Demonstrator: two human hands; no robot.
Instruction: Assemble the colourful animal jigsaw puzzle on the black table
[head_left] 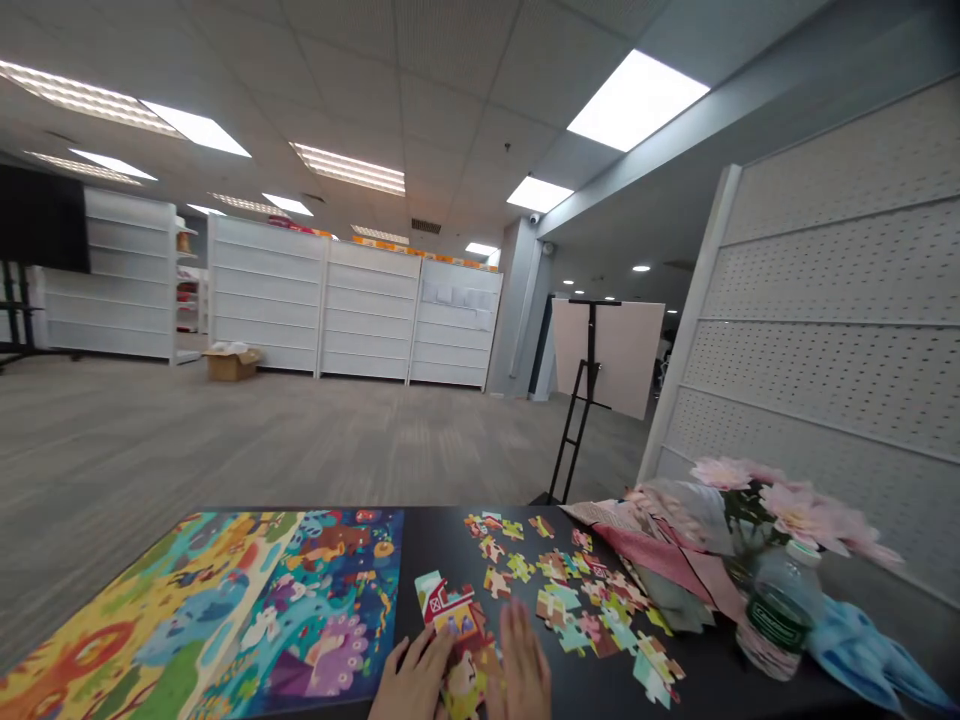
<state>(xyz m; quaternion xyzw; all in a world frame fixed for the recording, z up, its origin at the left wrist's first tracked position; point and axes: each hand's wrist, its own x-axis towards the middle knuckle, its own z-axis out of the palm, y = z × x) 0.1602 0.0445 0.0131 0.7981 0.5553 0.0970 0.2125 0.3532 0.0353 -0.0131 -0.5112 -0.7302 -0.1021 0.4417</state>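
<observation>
On the black table, a partly joined jigsaw puzzle (459,622) with a red barn and yellow and green parts lies between my hands. My left hand (414,675) rests on its left side, fingers spread and slightly bent over the pieces. Along the right edge of the puzzle, my right hand (521,660) is held with its fingers stretched out straight. Neither hand shows anything gripped in it. Loose puzzle pieces (553,605), several of them, are scattered beyond and to the right of my right hand. My hands hide the lower part of the joined section.
A colourful picture sheet (330,590) covers the table's left side. To the right are a flower bouquet (795,505) with paper wrapping, a plastic bottle (780,615) and a blue cloth (862,650). An easel (589,390) and white shelves (367,315) stand beyond the table.
</observation>
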